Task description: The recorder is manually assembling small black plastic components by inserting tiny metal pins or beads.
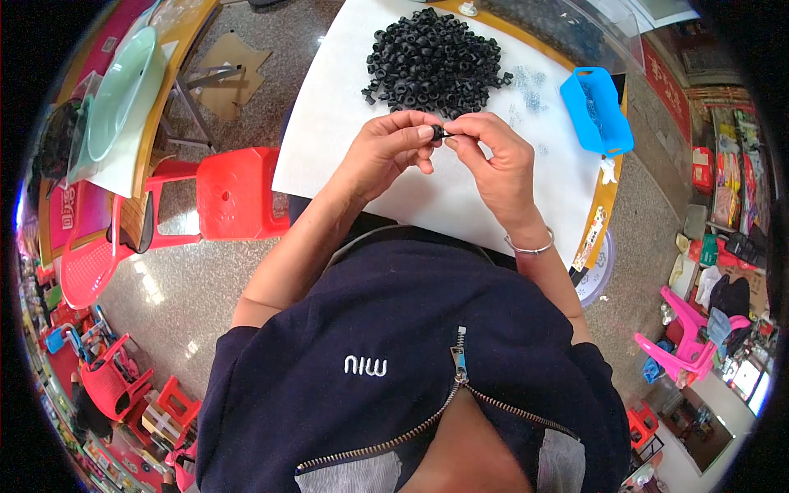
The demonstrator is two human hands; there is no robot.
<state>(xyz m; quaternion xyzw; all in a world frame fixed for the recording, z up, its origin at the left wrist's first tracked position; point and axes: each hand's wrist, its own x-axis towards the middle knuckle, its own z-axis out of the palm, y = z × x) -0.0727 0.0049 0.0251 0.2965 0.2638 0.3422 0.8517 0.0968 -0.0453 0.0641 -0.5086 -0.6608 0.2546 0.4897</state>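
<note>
Over the white tabletop [320, 140], my left hand [393, 146] pinches a small black ring-like part [437, 132] between thumb and fingers. My right hand [497, 156] meets it from the other side, thumb and forefinger closed at the part's edge. What sits in that right pinch is too small to make out. Just beyond both hands lies a large heap of similar black parts [431, 62]. Tiny clear bluish bits [530, 90] are scattered to the right of the heap.
A blue plastic basket [593, 111] with small bits inside stands at the table's right edge. Left of the table are a red stool [234, 195] and another table bearing a pale green basin [123, 94]. A pink chair [686, 337] stands at the right.
</note>
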